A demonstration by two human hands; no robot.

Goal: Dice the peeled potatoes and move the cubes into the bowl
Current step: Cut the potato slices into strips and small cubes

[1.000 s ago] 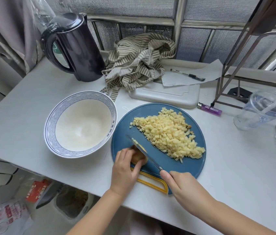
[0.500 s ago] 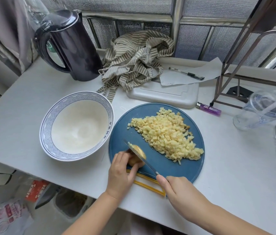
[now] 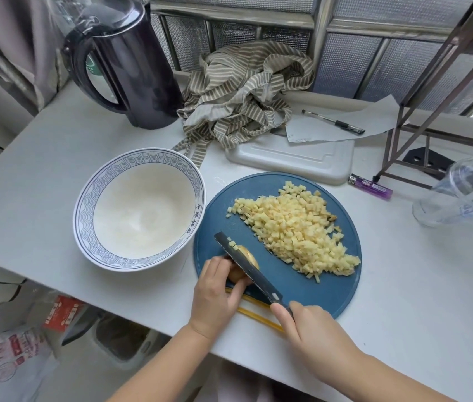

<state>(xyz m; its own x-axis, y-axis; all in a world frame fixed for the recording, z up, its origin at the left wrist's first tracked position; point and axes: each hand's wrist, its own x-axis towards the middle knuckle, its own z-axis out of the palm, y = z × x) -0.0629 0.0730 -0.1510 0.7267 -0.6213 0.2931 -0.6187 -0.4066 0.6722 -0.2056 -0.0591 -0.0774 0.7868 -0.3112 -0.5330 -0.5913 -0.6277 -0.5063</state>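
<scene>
Dicing is in hand. The left hand [image 3: 217, 297] curls its fingers round a small potato piece [image 3: 251, 256]. The right hand [image 3: 310, 329] grips the knife [image 3: 246, 265], blade against those fingertips. Cubes [image 3: 296, 227] lie right of them, none in the bowl [image 3: 84, 210]. The next cut needs fingertips tucked back.

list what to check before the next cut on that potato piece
1. Left hand holds the potato piece: ok.
2. Fingertips clear of the knife blade: cannot tell, they sit right beside it.
3. Right hand grips the knife handle: ok.
4. Blade free of stuck cubes: not ok, a few cling near the tip.
5. Bowl empty and next to the cutting board: ok.
</scene>
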